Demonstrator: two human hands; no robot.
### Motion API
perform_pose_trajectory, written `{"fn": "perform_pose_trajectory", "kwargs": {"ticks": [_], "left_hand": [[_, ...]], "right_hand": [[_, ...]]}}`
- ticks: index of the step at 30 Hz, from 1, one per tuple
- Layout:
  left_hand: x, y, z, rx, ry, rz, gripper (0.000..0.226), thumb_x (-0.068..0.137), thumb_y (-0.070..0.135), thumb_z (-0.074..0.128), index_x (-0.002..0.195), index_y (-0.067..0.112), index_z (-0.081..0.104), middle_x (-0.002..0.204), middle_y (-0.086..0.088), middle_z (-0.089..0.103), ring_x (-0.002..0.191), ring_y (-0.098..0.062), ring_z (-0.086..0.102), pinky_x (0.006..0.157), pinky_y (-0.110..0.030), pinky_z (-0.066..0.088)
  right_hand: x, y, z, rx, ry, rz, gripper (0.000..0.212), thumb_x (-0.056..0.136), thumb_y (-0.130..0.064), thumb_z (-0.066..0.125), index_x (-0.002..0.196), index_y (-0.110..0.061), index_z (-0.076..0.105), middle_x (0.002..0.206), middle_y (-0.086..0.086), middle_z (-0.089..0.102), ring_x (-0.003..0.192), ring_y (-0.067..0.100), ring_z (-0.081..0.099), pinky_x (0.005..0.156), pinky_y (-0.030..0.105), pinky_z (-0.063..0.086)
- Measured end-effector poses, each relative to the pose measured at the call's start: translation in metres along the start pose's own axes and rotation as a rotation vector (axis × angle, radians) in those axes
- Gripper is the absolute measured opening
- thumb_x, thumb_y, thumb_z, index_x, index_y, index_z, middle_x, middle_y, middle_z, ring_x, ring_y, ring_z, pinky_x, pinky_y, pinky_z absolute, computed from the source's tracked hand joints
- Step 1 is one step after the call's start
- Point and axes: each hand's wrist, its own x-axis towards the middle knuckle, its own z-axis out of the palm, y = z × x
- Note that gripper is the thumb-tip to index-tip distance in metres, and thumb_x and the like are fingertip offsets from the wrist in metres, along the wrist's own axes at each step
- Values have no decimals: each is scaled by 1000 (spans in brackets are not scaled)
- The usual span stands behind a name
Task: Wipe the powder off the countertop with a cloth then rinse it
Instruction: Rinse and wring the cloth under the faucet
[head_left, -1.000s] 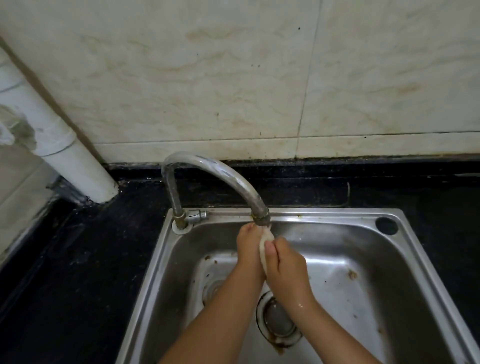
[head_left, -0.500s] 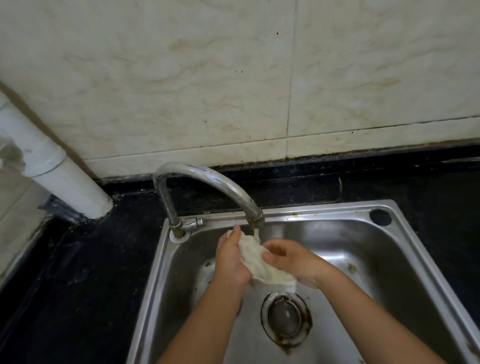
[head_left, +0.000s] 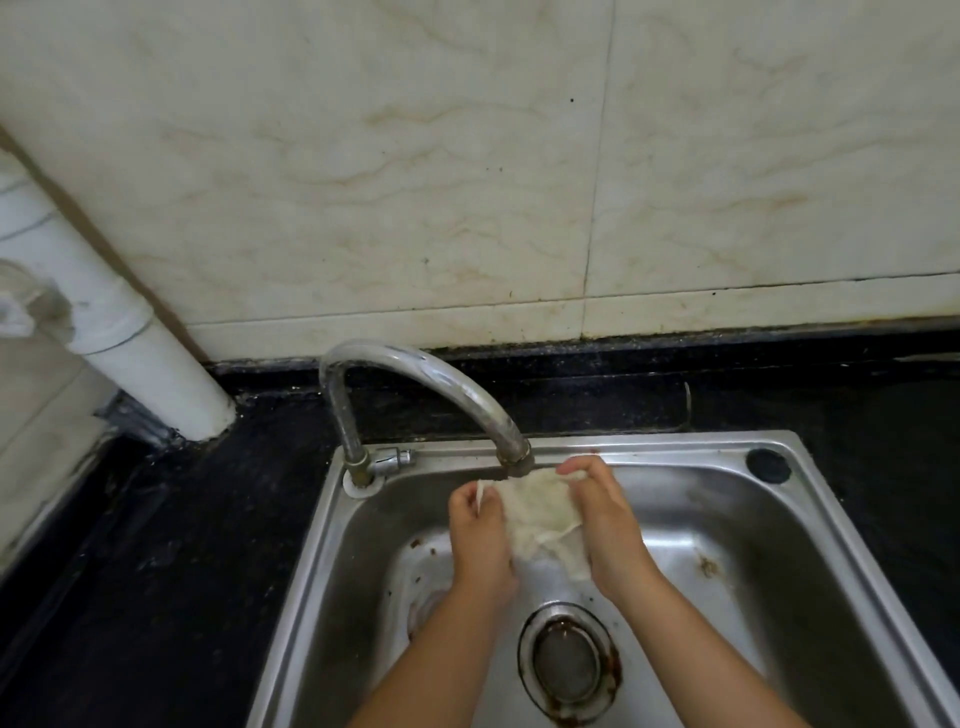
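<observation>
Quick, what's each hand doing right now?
Left hand: pinching one edge of the white cloth under the faucet.
Right hand: gripping the cloth's other edge.

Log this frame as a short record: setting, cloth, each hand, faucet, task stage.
setting: steel sink set in a black countertop, tiled wall behind
cloth: pale cloth spread between both hands, under the spout
left hand: left hand pinches the cloth's left edge
right hand: right hand grips its right edge
faucet: curved faucet; water flow not discernible
task stage: rinsing
</observation>
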Motion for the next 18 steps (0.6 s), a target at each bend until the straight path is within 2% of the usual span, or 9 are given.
{"fn": "perform_pose_trajectory", "kwargs": {"ticks": [2,3,5,6,9,12,13,15,18], "left_hand": [[5,-2,1,36,29,-9,9,97,10,38,98,12,46,88,-9,55,82,-23,55,76,-38,48],[6,-2,2,28,33,-29,10,97,12,37,95,12,47,87,-11,56,79,-23,55,72,-35,48],[5,2,4,-79,22,-107,21,99,19,35,86,9,49,80,-13,55,69,-21,53,62,-30,45],[3,4,6,-157,3,-169,28,99,25,35,82,8,50,75,-13,54,66,-21,53,60,-30,45],[-2,-3,6,-249,-84,-315,40,97,38,35,78,9,55,63,-7,60,66,-20,56,65,-29,47],[-6,-11,2,-161,-147,-326,39,94,42,36,85,11,57,74,-5,62,72,-19,59,74,-32,47],[-6,-11,0,-184,-170,-321,39,94,40,37,85,9,57,71,-6,64,68,-19,61,73,-32,49],[-4,-2,-1,-143,-133,-295,40,96,36,36,83,5,58,64,-6,64,56,-14,63,60,-23,52],[0,8,1,-25,-38,-221,40,95,40,40,86,5,58,74,-8,61,64,-17,60,58,-26,49]], "right_hand": [[-10,5,4,-305,-25,-164,27,95,-12,46,72,-26,42,71,-6,48,65,5,45,52,7,37],[-15,8,6,-481,-66,-254,25,94,-22,48,72,-31,38,71,-11,46,64,0,44,55,6,37],[-19,17,11,-772,-206,-321,23,93,-34,41,72,-35,31,72,-17,40,65,-4,41,59,8,36],[-18,20,12,-869,-251,-306,25,96,-32,38,73,-34,31,73,-17,38,65,-4,39,59,9,35],[0,22,7,-933,-156,-244,19,100,-24,32,84,-17,39,81,-4,48,69,7,45,54,17,33],[16,22,5,-1044,-179,-170,19,101,-24,30,90,-13,42,94,10,58,83,17,53,62,21,30],[17,23,6,-1059,-175,-159,20,101,-24,31,93,-12,46,96,12,60,85,20,55,62,21,29],[13,21,5,-971,-146,-146,20,100,-21,35,91,-9,49,91,11,59,80,19,52,54,19,29],[-2,11,4,-906,-152,-238,28,99,-20,37,71,-23,34,72,-3,47,69,15,46,51,12,33]]}}
